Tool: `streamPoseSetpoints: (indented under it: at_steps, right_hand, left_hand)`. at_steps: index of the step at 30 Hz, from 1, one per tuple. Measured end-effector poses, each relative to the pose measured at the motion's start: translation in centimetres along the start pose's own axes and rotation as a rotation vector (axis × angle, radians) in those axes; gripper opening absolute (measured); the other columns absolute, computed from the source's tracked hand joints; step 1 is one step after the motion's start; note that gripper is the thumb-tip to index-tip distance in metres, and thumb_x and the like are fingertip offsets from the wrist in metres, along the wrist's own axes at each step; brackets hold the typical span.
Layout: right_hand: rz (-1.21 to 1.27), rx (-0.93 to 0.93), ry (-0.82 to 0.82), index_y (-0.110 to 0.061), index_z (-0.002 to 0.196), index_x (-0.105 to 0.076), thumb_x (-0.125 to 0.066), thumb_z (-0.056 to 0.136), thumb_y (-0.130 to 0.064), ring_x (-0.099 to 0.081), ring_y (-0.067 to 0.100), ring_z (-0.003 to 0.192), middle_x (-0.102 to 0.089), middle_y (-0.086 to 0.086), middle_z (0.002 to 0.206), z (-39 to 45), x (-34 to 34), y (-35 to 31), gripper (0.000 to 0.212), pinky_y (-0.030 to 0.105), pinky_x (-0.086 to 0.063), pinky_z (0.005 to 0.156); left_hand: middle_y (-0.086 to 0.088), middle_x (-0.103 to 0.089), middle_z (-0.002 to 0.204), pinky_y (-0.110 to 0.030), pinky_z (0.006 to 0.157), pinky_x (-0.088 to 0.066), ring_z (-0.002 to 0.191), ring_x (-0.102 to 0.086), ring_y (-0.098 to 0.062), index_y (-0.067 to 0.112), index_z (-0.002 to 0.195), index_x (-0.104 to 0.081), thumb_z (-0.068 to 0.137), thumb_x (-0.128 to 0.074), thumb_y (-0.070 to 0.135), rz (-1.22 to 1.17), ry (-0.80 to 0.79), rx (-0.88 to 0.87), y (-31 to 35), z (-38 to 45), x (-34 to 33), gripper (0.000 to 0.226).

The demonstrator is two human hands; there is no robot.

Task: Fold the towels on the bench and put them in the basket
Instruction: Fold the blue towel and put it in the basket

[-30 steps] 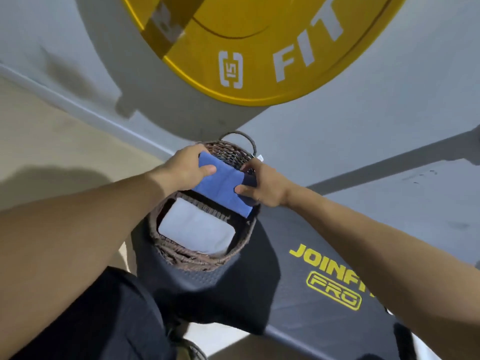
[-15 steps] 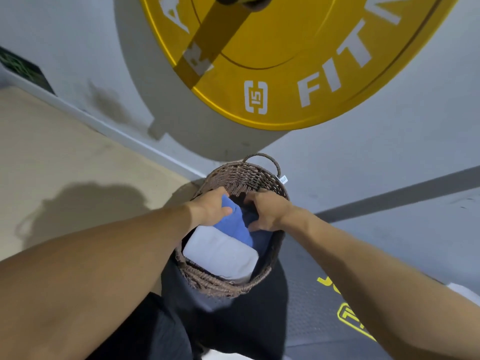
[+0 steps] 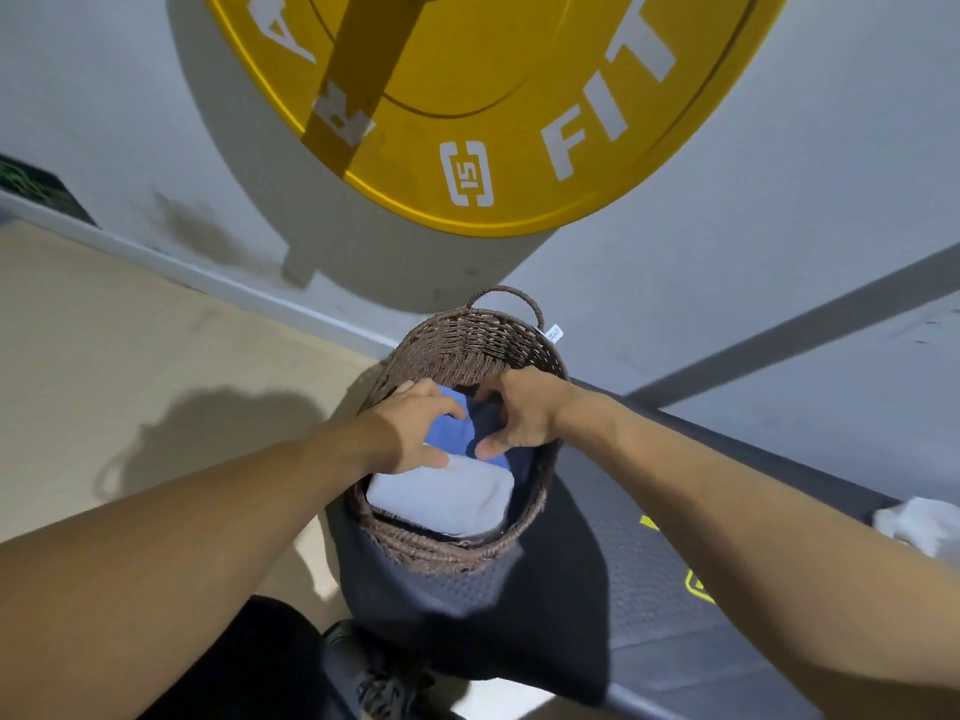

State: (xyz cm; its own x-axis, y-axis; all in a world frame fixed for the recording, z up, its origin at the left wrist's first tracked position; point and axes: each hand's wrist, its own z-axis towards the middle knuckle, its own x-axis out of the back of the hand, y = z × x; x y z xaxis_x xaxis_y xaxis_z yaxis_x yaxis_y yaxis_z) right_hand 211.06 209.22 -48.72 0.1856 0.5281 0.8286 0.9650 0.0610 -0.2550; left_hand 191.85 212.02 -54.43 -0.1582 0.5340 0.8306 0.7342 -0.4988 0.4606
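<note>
Fingers [image 3: 457, 407] of both hands are curled onto the folded blue towel [image 3: 451, 438], pressed inside the brown woven wicker basket [image 3: 470, 345], which is set on the black padded bench [image 3: 649, 579] beneath a yellow weight plate [image 3: 519, 96]; a folded white towel [image 3: 441, 496] is seen just nearer in the basket.

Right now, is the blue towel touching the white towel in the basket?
Touching: the head view shows the blue towel lying against the white towel's far edge, no gap, inside the basket.

A yellow weight plate [image 3: 498, 96] marked "FIT" and "15" hangs above a grey floor [image 3: 727, 262], casting a shadow, with a tan floor section [image 3: 130, 356] to the left and a dark shoe [image 3: 374, 672] at bottom.
</note>
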Motion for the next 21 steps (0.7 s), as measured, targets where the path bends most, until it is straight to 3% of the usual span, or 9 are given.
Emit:
streamPoseSetpoints:
  at_steps: [3,6,9,12,14,17,21]
  right_hand:
    - [-0.076,0.008,-0.055,-0.019,0.131,-0.057,-0.087,0.061,-0.055,-0.060,0.026,0.105,-0.066,0.003,0.115,-1.1,-0.6,-0.5,0.085,0.035,-0.052,0.090]
    - [-0.169,0.044,0.057,-0.016,0.125,-0.057,-0.087,0.063,-0.048,-0.061,0.029,0.103,-0.064,0.008,0.113,-1.5,-2.6,-0.5,0.076,0.035,-0.051,0.084]
    - [-0.186,0.071,0.138,-0.018,0.127,-0.054,-0.083,0.070,-0.046,-0.059,0.031,0.104,-0.061,0.010,0.114,-2.2,-3.5,-0.4,0.070,0.039,-0.052,0.087]
    - [-0.079,0.098,0.202,-0.018,0.127,-0.055,-0.085,0.067,-0.045,-0.058,0.029,0.104,-0.059,0.009,0.115,-4.2,-2.3,0.1,0.072,0.040,-0.051,0.087]
    - [0.115,0.113,0.294,-0.015,0.121,-0.058,-0.085,0.071,-0.040,-0.058,0.026,0.099,-0.060,0.008,0.111,-6.5,-0.9,1.0,0.062,0.039,-0.050,0.085]
    - [0.157,0.059,0.382,-0.014,0.122,-0.058,-0.074,0.083,-0.037,-0.062,0.026,0.096,-0.066,0.005,0.107,-11.7,1.1,3.8,0.048,0.038,-0.051,0.085]
    - [0.049,-0.060,0.277,-0.018,0.122,-0.059,-0.067,0.089,-0.043,-0.066,0.019,0.094,-0.070,-0.002,0.108,-21.0,2.8,9.7,0.043,0.026,-0.050,0.081]
  left_hand:
    - [0.004,-0.038,0.122,-0.032,0.104,-0.032,0.113,-0.034,-0.018,0.030,0.127,-0.051,0.081,-0.077,0.027,0.026,0.049,0.012,0.5,0.3,-0.6,0.053]
    - [0.006,-0.037,0.115,-0.030,0.098,-0.033,0.108,-0.034,-0.017,0.029,0.123,-0.053,0.079,-0.078,0.027,0.028,0.069,0.016,0.6,0.2,-0.7,0.051]
    - [0.003,-0.038,0.113,-0.025,0.088,-0.029,0.107,-0.036,-0.018,0.025,0.125,-0.054,0.078,-0.079,0.028,0.024,0.032,-0.007,0.8,0.2,0.1,0.053]
    - [-0.002,-0.043,0.116,-0.025,0.090,-0.033,0.113,-0.044,-0.021,0.022,0.127,-0.055,0.076,-0.081,0.030,0.050,-0.038,0.051,1.7,0.6,1.5,0.058]
    - [-0.001,-0.051,0.119,-0.026,0.096,-0.040,0.115,-0.051,-0.019,0.019,0.127,-0.056,0.075,-0.082,0.030,0.022,-0.030,0.082,3.0,0.7,2.6,0.059]
    - [0.005,-0.055,0.103,-0.025,0.087,-0.044,0.089,-0.056,-0.011,0.019,0.122,-0.057,0.078,-0.081,0.024,-0.158,0.094,0.060,6.5,1.0,4.0,0.051]
    - [0.000,-0.064,0.088,-0.023,0.069,-0.049,0.065,-0.053,-0.009,0.020,0.107,-0.063,0.083,-0.075,0.021,-0.270,0.141,-0.045,13.7,2.2,4.0,0.027]
